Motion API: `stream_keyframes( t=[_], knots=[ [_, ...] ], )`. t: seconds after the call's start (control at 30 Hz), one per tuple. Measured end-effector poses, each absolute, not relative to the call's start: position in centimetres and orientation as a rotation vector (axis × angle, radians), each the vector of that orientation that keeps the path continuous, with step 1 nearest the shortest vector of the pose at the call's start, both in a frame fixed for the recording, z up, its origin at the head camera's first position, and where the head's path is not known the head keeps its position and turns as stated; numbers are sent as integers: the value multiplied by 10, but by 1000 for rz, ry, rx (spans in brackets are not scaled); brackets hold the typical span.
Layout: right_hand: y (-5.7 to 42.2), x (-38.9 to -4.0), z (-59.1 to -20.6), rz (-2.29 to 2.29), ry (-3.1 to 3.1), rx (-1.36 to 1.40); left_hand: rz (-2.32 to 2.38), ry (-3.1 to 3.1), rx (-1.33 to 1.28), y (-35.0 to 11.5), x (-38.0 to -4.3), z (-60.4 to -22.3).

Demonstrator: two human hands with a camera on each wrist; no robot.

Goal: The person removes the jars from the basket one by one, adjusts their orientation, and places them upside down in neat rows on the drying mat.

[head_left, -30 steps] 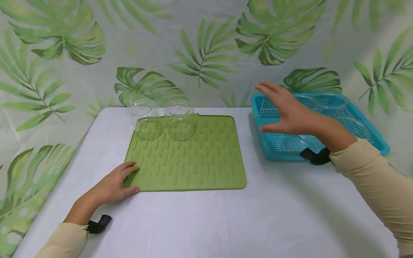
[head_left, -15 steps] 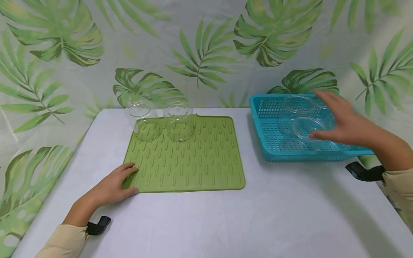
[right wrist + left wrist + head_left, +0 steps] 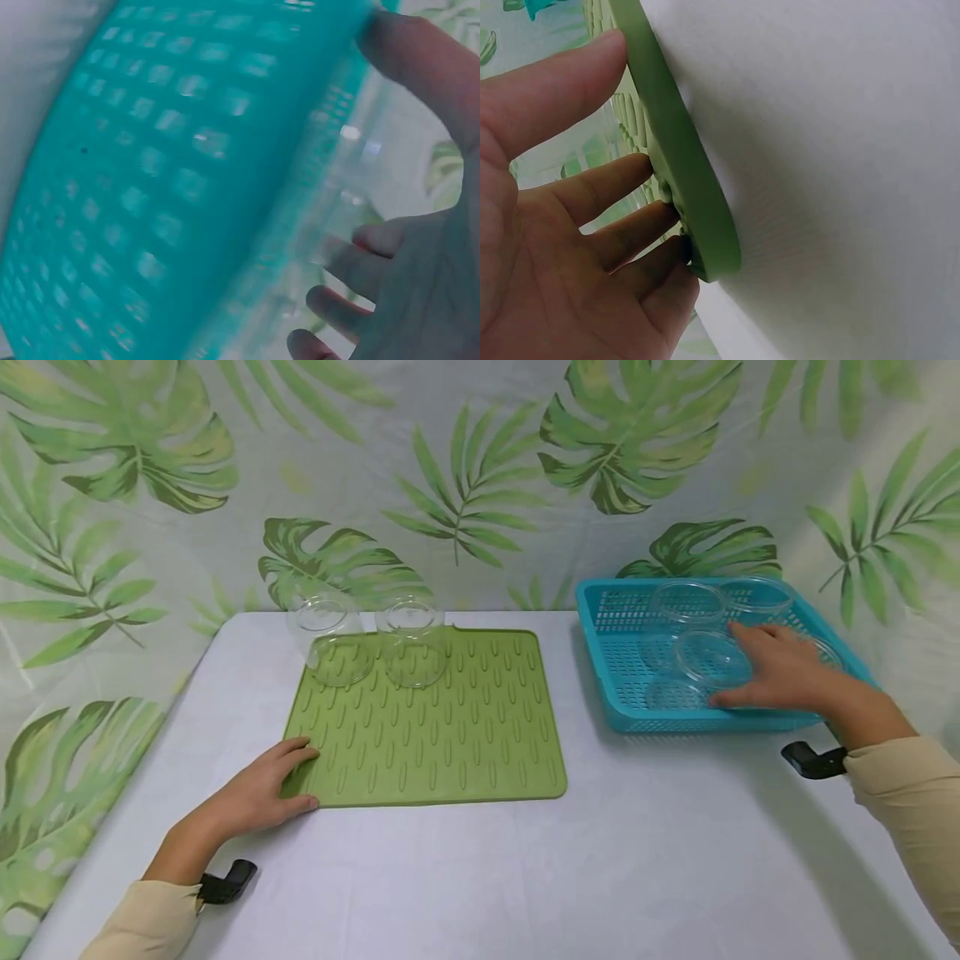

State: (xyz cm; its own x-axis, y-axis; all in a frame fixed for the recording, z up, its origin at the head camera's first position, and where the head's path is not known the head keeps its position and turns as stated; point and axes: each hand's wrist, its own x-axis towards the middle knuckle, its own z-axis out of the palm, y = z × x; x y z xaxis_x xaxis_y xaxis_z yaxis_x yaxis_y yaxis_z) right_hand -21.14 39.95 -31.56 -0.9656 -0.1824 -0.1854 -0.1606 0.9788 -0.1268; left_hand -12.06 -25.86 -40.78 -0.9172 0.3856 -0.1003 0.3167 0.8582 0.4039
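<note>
My left hand [image 3: 262, 785] rests at the front left corner of the green ribbed mat [image 3: 427, 735], fingers spread. In the left wrist view its fingertips [image 3: 667, 217] touch the mat's edge [image 3: 682, 165]. My right hand [image 3: 787, 672] is over the front of the blue basket [image 3: 622, 714], beside a clear cup [image 3: 701, 660]. Its thumb and fingers are spread around that cup's right side. In the right wrist view the thumb [image 3: 420, 60] is at the basket rim and the other fingers [image 3: 345, 300] are bent loosely behind see-through plastic or glass.
Two clear cups, one at the left [image 3: 341, 652] and one beside it [image 3: 412, 647], stand at the back left of the mat. More clear cups [image 3: 757, 593] sit in the basket. White cloth [image 3: 465, 877] covers the table; a leaf-print curtain [image 3: 480, 468] hangs behind it.
My right hand has moved right across the basket, then come down beside the front cup. The left hand has stayed at the mat's corner.
</note>
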Motion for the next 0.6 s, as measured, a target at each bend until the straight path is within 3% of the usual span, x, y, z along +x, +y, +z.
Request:
stream_keyframes(
  t=[0.6],
  knots=[
    [393, -218, -331, -266, 2957, -190, 593, 2840, 517, -260, -119, -407]
  ],
)
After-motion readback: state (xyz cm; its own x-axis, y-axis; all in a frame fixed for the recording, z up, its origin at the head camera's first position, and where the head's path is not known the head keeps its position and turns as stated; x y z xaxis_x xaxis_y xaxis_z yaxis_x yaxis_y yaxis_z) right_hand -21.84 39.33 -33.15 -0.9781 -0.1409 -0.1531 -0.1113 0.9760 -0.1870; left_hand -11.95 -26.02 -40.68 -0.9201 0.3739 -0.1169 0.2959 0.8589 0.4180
